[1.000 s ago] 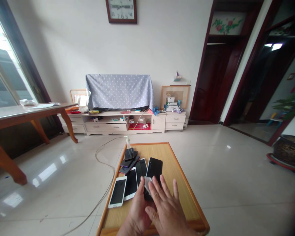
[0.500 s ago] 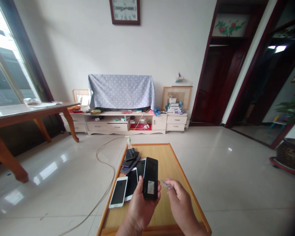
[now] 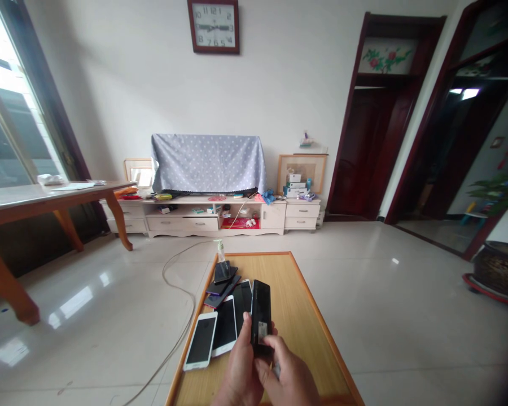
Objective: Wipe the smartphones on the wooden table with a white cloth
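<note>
My left hand (image 3: 240, 363) grips a black phone (image 3: 261, 307), back or film side up, with a small white label (image 3: 263, 331) near its lower end. The fingers wrap around its right edge and the thumb lies along its left. My right hand (image 3: 288, 375) is closed at the phone's lower right, its fingertips against the label area. A small pale scrap (image 3: 276, 370) shows between its fingers; its kind is unclear. Left of my hands lie a white phone (image 3: 201, 340), another white-framed phone (image 3: 225, 324) and a black-screened phone (image 3: 242, 296), partly overlapping.
Farther back on the wooden table (image 3: 296, 316) are dark phones (image 3: 222, 290), a small black device (image 3: 222, 272) and a pump bottle (image 3: 220, 251). A cable (image 3: 186, 293) runs over the floor at left. Beyond stands a low white cabinet (image 3: 182, 224) beneath a dotted cloth (image 3: 207, 163).
My right hand has moved left from beside the phone to its lower end, carrying the pale scrap. The phone sits slightly lower and is turned a little. The camera view has tilted up slightly.
</note>
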Available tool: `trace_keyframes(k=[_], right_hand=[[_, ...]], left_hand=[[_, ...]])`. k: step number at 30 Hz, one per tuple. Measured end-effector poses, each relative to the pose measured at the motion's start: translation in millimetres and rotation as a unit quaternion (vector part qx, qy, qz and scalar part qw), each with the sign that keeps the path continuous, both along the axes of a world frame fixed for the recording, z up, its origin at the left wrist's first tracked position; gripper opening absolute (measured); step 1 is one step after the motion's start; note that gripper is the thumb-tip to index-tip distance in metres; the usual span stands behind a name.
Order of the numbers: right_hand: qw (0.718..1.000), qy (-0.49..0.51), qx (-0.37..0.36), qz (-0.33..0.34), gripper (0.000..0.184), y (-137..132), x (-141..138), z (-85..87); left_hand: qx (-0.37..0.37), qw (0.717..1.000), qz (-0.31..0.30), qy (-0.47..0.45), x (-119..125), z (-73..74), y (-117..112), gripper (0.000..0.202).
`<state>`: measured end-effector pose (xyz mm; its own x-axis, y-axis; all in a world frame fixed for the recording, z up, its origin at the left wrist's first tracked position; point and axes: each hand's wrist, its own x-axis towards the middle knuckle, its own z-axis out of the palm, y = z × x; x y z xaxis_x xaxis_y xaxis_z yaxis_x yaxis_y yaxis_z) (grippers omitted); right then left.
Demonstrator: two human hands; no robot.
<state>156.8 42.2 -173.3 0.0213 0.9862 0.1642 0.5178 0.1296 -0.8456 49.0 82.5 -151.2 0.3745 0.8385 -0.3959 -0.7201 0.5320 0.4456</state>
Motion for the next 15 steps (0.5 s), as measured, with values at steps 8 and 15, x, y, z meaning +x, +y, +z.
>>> trace_keyframes(k=[8,15], right_hand=[[0.996,-0.091,0.013,0.004,0.055,3.3,3.3,-7.0],[0.992,0.113,0.011,-0.047,0.044,7.7,7.5,0.6]], left_hand=[[-0.008,1.0,0.017,0.008,0.0,-3.4,1.3,0.045],[0.027,0.997,-0.022,-0.061,0.6,-6.1,6.8,0.044]])
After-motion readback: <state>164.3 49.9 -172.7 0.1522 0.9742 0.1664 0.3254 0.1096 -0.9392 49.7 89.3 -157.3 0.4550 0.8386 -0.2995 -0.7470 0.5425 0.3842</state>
